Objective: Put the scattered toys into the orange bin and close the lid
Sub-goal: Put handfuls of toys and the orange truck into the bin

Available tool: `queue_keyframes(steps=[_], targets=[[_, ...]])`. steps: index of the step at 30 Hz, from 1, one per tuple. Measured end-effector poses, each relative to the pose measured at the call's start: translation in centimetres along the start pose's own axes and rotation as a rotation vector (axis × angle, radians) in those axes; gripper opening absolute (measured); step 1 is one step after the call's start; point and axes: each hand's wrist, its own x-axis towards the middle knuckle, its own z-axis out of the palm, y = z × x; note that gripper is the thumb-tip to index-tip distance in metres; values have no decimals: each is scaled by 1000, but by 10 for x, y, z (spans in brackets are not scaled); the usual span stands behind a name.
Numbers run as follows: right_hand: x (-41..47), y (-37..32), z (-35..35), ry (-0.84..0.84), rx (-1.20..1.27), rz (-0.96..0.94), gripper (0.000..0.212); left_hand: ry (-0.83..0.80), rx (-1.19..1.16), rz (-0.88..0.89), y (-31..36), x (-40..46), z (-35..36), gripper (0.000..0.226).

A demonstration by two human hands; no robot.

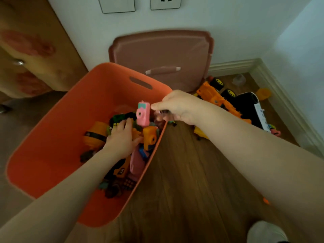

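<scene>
While leaning upright against the wall, lid [160, 57] stands behind orange bin [57, 141], handle facing out, two wall sockets [140, 3] above. Off to the right on wooden floor [184, 172]: orange toy truck [214, 97] with black-and-yellow wheels, just beside a black-and-white toy [252, 109], small yellow and pink pieces near the skirting. Wooden cabinet [35, 50] at far left. Inside the bin, piled against its right wall: pink, orange, black and green toys, an orange round toy [95, 135] among them. Left hand [122, 137] reaches down into that pile, fingers fairly straight, lying flat on the toys, gripping nothing visibly. Right hand [175, 107] hovers over the bin's right rim, fingers loosely spread and blurred; pink toy camera [143, 114] upright just beside the fingertips, over the pile; cannot tell whether touching or apart. White shoe [266, 232] at bottom right corner.
</scene>
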Motion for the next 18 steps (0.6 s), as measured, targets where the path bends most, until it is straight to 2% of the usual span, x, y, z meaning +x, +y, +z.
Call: queue_keyframes(steps=[2, 3, 5, 6, 8, 11, 13, 15, 18], targets=[[-3, 1, -4, -15, 78, -44, 50, 145, -54, 2, 0, -4, -2, 66], [-6, 3, -6, -3, 59, -78, 57, 251, -109, 24, 3, -7, -5, 64], [-13, 10, -16, 75, 2, -167, 49, 424, -224, 115, 16, -17, -14, 63], [-16, 15, -22, 143, -21, -202, 40, 459, -253, 176, 25, -21, -18, 63], [-20, 29, -38, 294, -85, -240, 24, 459, -240, 325, 45, -28, -23, 59], [-23, 61, -79, 466, -146, -174, 16, 431, -177, 518, 83, -32, -21, 50], [-24, 83, -105, 534, -171, -82, 19, 416, -166, 583, 99, -30, -18, 45], [-28, 107, -133, 576, -349, 2, 28, 378, -140, 607, 119, -25, -11, 41], [-28, 137, -167, 529, -536, 32, 35, 298, -55, 636, 146, -10, 1, 40]])
